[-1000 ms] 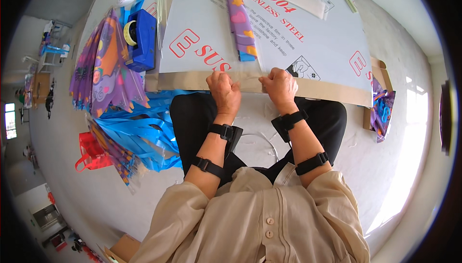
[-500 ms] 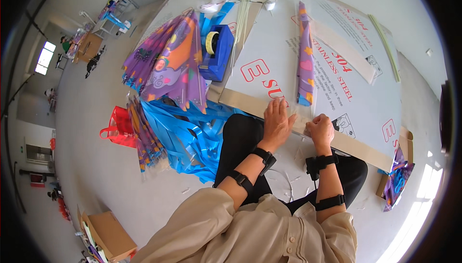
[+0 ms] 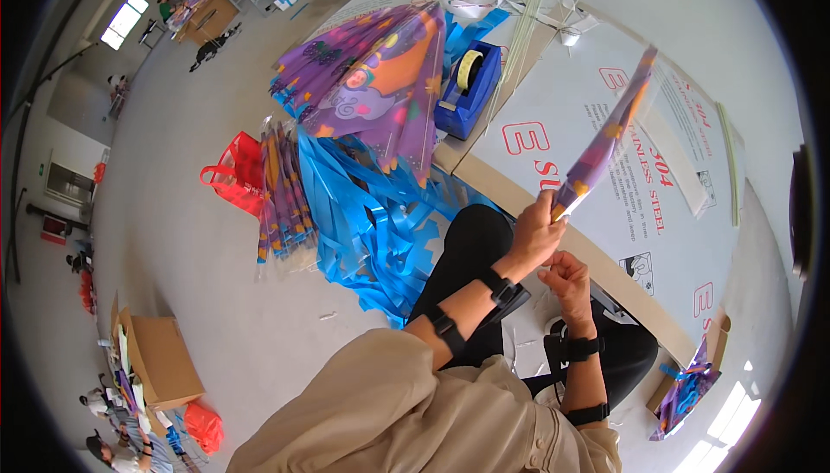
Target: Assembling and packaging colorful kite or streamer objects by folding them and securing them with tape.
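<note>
My left hand (image 3: 534, 231) grips the near end of a long, narrow folded purple kite (image 3: 605, 136) in a clear sleeve and holds it up above the white sheet (image 3: 553, 110) on the low table. Just below it, my right hand (image 3: 566, 278) hovers with fingers curled, holding nothing that I can see. Both wrists and forearms wear black straps. My black-clad knees sit under the hands at the table's cardboard edge (image 3: 622, 278).
A blue tape dispenser (image 3: 469, 84) stands on the sheet next to a fanned stack of purple kites (image 3: 380, 84). Blue plastic strips (image 3: 372, 222), bagged kites (image 3: 281, 201) and a red bag (image 3: 235, 175) lie on the floor at left. A cardboard box (image 3: 160, 361) stands lower left.
My left hand has lifted the folded kite off the sheet and raised it. My head has turned left, so the floor piles fill more of the view.
</note>
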Motion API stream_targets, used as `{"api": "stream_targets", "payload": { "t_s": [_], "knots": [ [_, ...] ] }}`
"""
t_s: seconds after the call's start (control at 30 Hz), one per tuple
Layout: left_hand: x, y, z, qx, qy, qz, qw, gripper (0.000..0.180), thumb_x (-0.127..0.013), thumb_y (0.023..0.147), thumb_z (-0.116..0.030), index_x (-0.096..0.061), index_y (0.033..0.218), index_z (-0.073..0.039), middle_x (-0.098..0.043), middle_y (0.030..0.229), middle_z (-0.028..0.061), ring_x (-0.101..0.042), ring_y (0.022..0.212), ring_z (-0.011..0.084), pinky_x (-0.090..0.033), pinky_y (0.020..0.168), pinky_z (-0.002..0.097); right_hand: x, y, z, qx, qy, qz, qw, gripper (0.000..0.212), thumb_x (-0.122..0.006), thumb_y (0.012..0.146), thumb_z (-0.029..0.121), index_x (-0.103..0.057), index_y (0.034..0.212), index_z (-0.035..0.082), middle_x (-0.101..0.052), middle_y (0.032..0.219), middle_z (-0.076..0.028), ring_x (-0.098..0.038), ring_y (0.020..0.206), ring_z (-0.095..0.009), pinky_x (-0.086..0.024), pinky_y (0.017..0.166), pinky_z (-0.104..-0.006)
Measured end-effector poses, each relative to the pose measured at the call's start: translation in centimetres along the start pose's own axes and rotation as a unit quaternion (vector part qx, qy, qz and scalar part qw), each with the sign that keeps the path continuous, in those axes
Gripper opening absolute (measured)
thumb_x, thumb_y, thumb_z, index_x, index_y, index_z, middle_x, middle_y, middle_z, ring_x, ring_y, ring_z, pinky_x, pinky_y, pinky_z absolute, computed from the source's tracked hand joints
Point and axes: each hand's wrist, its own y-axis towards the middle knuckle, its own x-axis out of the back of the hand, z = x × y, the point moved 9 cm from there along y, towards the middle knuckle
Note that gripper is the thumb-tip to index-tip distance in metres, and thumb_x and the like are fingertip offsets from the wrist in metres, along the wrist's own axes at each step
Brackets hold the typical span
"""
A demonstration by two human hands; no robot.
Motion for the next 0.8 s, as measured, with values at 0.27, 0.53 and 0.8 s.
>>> {"api": "stream_targets", "payload": {
  "t_s": [0.27,0.53,0.8],
  "knots": [
    [18.3,5.9,-0.8,-0.066,-0.106,-0.140,0.982,0.056,-0.067,0.078,-0.005,-0.047,0.130,-0.002,-0.060,0.101,0.0047,-0.054,0.086,0.0124,-0.046,0.078,0.0266,4.1,-0.1,-4.0,-0.054,-0.040,-0.103,0.992,0.007,-0.066,0.081,0.008,-0.063,0.076,0.003,-0.052,0.061,0.006,-0.042,0.052,-0.001,-0.029,0.048,-0.0186],
    [25.9,24.3,2.9,0.047,-0.056,-0.162,0.984,0.031,-0.065,0.075,-0.006,-0.060,0.105,0.001,-0.060,0.075,0.0056,-0.053,0.056,0.0126,-0.043,0.047,0.0289,7.4,0.1,-6.4,-0.054,-0.003,-0.180,0.982,0.010,-0.065,0.080,0.004,-0.061,0.071,0.005,-0.048,0.056,0.007,-0.036,0.044,-0.001,-0.024,0.042,-0.0184],
    [25.5,36.9,5.6,-0.048,0.063,-0.206,0.975,0.033,-0.070,0.077,-0.026,-0.061,0.093,0.002,-0.062,0.080,0.0128,-0.060,0.071,0.0247,-0.047,0.064,0.0367,7.0,0.7,-5.9,-0.059,0.003,-0.161,0.985,0.012,-0.066,0.076,-0.003,-0.062,0.067,0.004,-0.052,0.056,0.006,-0.039,0.045,-0.001,-0.026,0.042,-0.0181]
  ]
}}
